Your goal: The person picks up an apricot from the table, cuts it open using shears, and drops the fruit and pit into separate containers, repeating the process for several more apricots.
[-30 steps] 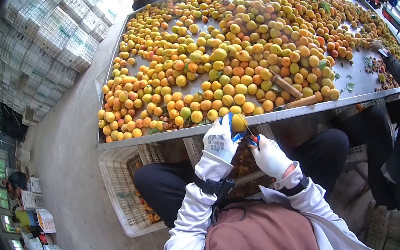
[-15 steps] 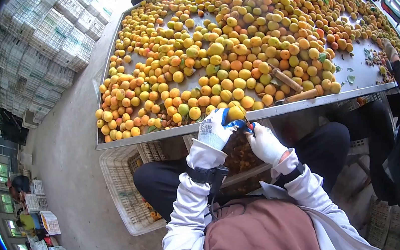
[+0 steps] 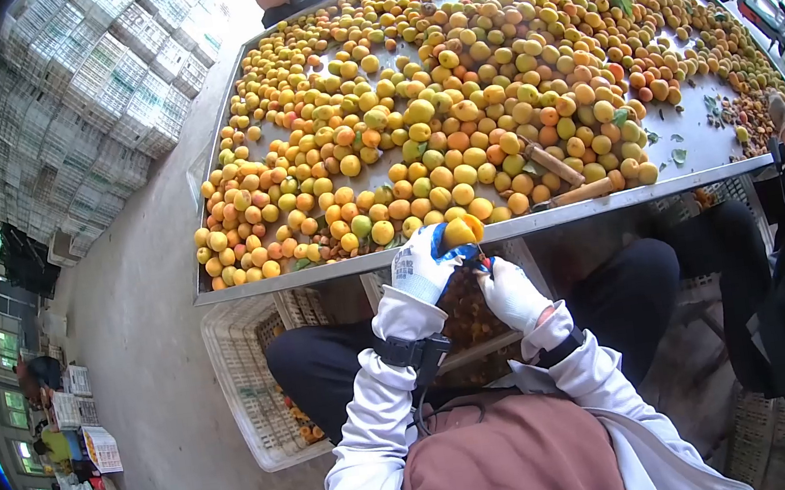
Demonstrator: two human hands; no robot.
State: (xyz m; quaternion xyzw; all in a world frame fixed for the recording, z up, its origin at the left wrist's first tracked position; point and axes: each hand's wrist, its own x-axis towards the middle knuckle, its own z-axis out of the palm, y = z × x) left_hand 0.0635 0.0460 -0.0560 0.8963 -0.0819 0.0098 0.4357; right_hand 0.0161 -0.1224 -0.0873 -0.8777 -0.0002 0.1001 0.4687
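My left hand point(image 3: 423, 266), in a white and blue glove, is closed around a yellow apricot point(image 3: 456, 233) just off the table's front edge. Orange flesh shows along the apricot's right side, where it is cut open. Below and to the right, my gloved right hand point(image 3: 514, 296) grips a small knife with a red part point(image 3: 486, 261), held close to the fruit; its blade is hard to make out. Many loose apricots point(image 3: 463, 176) cover the metal table point(image 3: 317, 273) in front of me. Two wooden-handled tools point(image 3: 555, 164) lie among them near the front edge.
At my left knee stands a white plastic crate point(image 3: 257, 402) with some fruit pieces. Another container point(image 3: 484, 337) with cut fruit sits between my knees. A co-worker's gloved hand point(image 3: 779, 110) is at the right edge. Stacked crates point(image 3: 84, 87) rise at the far left.
The apricot in my left hand now shows an opened orange side. My right hand has moved slightly down and left with the knife. The view has shifted a little.
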